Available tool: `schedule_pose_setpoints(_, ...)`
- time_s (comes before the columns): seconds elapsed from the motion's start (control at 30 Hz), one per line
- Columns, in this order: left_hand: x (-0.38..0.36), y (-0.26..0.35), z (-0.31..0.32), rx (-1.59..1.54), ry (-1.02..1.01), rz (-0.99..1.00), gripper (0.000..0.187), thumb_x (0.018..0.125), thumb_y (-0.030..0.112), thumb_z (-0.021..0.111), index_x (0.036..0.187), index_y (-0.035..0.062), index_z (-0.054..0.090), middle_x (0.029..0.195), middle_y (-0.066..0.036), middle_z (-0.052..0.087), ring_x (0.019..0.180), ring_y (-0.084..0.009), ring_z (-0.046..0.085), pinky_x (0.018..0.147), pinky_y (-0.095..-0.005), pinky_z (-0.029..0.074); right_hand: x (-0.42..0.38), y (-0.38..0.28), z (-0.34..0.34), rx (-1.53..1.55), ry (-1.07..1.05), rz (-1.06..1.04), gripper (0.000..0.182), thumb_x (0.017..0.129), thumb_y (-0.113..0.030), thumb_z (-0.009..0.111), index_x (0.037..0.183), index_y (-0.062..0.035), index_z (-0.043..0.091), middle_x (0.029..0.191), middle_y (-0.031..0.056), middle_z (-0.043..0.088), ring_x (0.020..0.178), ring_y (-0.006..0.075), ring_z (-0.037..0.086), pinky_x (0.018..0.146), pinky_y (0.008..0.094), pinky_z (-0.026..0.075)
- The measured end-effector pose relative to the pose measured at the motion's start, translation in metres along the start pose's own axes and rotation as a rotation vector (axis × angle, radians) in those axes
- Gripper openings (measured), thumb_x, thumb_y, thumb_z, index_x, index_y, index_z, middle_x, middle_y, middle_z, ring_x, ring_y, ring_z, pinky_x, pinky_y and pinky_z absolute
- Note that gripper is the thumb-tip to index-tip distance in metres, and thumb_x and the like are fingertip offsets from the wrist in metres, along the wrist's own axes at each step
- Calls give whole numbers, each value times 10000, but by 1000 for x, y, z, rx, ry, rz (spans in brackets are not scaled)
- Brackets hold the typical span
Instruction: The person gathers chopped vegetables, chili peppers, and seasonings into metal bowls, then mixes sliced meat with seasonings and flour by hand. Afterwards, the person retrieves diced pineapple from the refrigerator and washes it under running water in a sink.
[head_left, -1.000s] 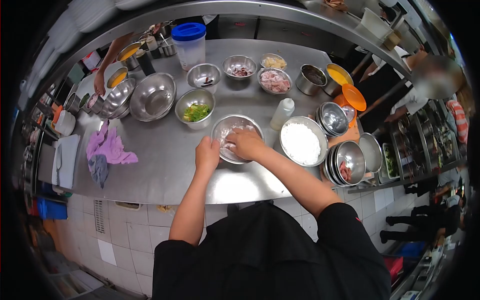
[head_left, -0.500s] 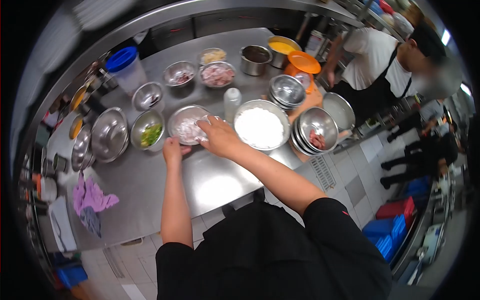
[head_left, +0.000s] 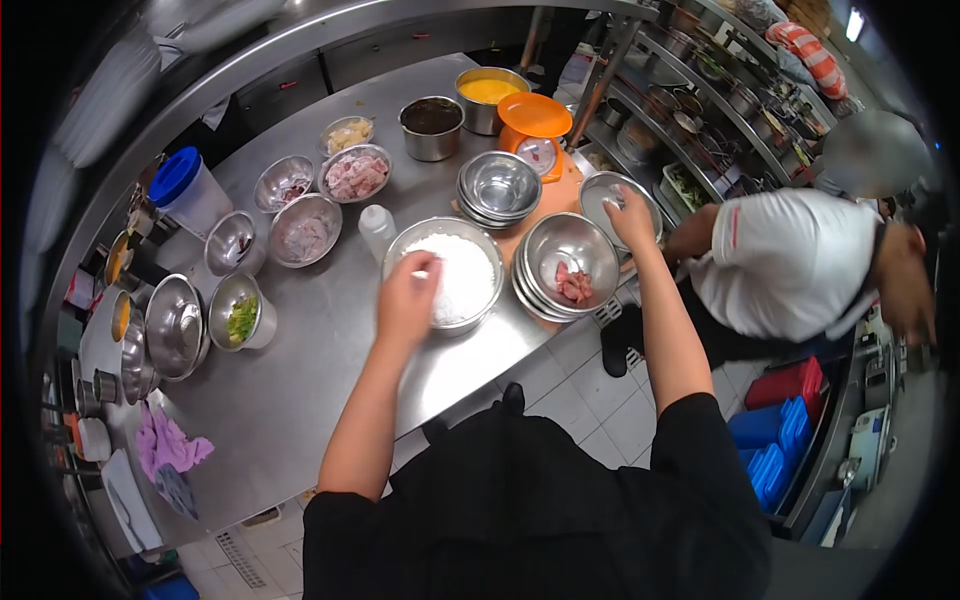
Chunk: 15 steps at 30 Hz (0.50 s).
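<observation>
My left hand (head_left: 408,300), smeared by motion with its fingers bent, is over the near-left rim of a steel bowl of white powder (head_left: 468,270). My right hand (head_left: 632,218) reaches over a steel bowl of cloudy liquid (head_left: 590,188) at the right, thumb and fingers apart above its inside. Between the hands is a stack of steel bowls (head_left: 540,245), the top one with pieces of raw meat (head_left: 573,285). A bowl of powder-dusted pale meat (head_left: 305,232) sits left of a white squeeze bottle (head_left: 378,228).
Further back are bowls of raw meat (head_left: 356,174), a pot of dark sauce (head_left: 432,118), a yellow-filled pot (head_left: 490,92) and an orange scale (head_left: 535,118). A bowl of chopped greens (head_left: 242,318) is at left. A person in a white shirt (head_left: 790,262) stands close at right.
Both hands have left the dusted-meat bowl, which now sits farther back among the other bowls. My left hand moved to the powder, my right to the liquid bowl. The view swung right.
</observation>
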<state>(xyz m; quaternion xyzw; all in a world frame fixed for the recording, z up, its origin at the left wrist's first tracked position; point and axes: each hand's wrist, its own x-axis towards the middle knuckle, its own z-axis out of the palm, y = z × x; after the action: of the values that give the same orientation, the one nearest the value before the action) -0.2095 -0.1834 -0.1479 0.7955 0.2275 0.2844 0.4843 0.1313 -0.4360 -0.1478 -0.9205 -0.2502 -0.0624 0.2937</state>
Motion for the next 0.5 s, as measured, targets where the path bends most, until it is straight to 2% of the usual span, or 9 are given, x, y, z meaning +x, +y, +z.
schedule_pose_setpoints(0.03,4,21,23,47,-93,80,336,929,290,628,1137,26,633,984,-138,675,783,-249,655,729,-348,520,8,19,7,3,-4,-1,475,843,-278,685,1255,-65,584,1279,235,554,1169,378,558,959,441,466)
schedule_pose_setpoints(0.1,15,47,67,258,-180,195,399,877,301,689,1163,31,617,1009,-135,657,799,-272,654,728,-374,520,20,48,17,-342,-176,113,542,829,-279,698,1315,-91,549,1326,224,526,1198,387,542,993,446,456)
schedule_pose_setpoints(0.17,30,57,105,387,-219,209,391,860,279,689,1145,26,600,1018,-150,647,831,-316,652,747,-409,521,32,71,33,-460,-323,137,580,831,-247,685,1358,-84,506,1405,226,463,1268,384,494,1032,448,434)
schedule_pose_setpoints(0.23,43,57,133,521,-250,216,383,844,257,688,1126,20,584,1026,-164,636,864,-359,650,766,-445,522,50,113,72,-582,-377,36,411,824,-168,645,1186,18,593,1235,269,591,1144,391,592,967,467,479)
schedule_pose_setpoints(0.27,49,55,143,576,-262,177,341,835,215,673,1093,18,568,1026,-174,634,889,-374,646,774,-459,521,60,120,76,-575,-389,18,411,824,-168,645,1186,18,593,1235,269,591,1144,391,592,967,467,479)
schedule_pose_setpoints(0.33,54,53,152,629,-276,120,237,812,122,630,1006,16,544,1029,-198,632,910,-390,643,784,-481,519,72,128,88,-680,-695,-156,311,838,-146,594,1099,17,636,1141,272,640,1064,401,632,923,469,507)
schedule_pose_setpoints(0.37,53,56,153,639,-272,103,237,812,122,630,1006,16,544,1029,-198,632,910,-390,643,784,-481,519,71,130,94,-672,-707,-171,311,838,-146,594,1099,17,636,1141,272,640,1064,401,632,923,469,507)
schedule_pose_setpoints(0.43,56,64,154,600,-222,76,225,806,122,627,982,7,544,1008,-208,629,907,-401,638,783,-492,508,70,127,94,-449,-527,-120,291,856,-161,566,1067,18,658,1057,266,669,1000,402,658,878,468,527)
schedule_pose_setpoints(0.5,56,71,155,517,-204,73,206,806,130,617,947,0,543,982,-212,624,896,-409,630,778,-498,498,66,107,85,-489,-552,-123,274,866,-119,542,1072,6,672,1086,245,670,1029,392,651,889,466,521)
